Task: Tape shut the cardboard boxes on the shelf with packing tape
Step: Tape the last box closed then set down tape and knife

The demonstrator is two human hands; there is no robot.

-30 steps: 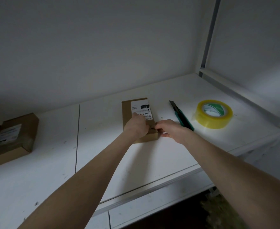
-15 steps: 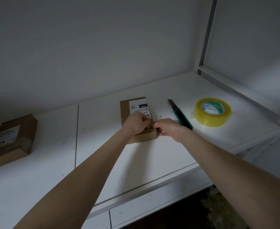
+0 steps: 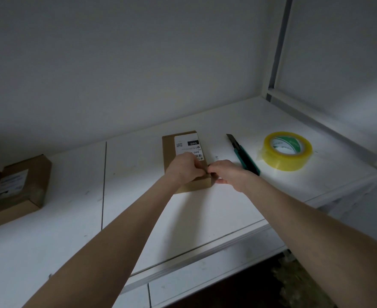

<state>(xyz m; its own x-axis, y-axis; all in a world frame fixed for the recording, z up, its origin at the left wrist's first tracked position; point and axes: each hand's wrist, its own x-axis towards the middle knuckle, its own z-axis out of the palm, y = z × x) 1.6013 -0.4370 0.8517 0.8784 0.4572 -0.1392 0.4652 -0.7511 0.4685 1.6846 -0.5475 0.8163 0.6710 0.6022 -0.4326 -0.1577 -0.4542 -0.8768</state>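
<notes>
Fingers of both hands meet at the near right edge of a small cardboard box (image 3: 169, 150), which lies flat in the middle of the white shelf (image 3: 138, 207) with its white printed label (image 3: 188, 144) facing up. The left hand (image 3: 184, 167) rests on the box's near end, knuckles up and fingers curled down onto its top. The right hand (image 3: 225, 173) comes in from the right, thumb and fingers pinched together against the same corner. Whether they clamp clear tape or only the cardboard cannot be told. Just right of the right hand lies a green utility knife (image 3: 243, 155), blade end pointing far. Farther right a yellowish packing tape roll (image 3: 287, 161) lies flat. Well apart at the left sits a second labelled cardboard box (image 3: 20, 187), beside darker boxes at the picture's edge.
</notes>
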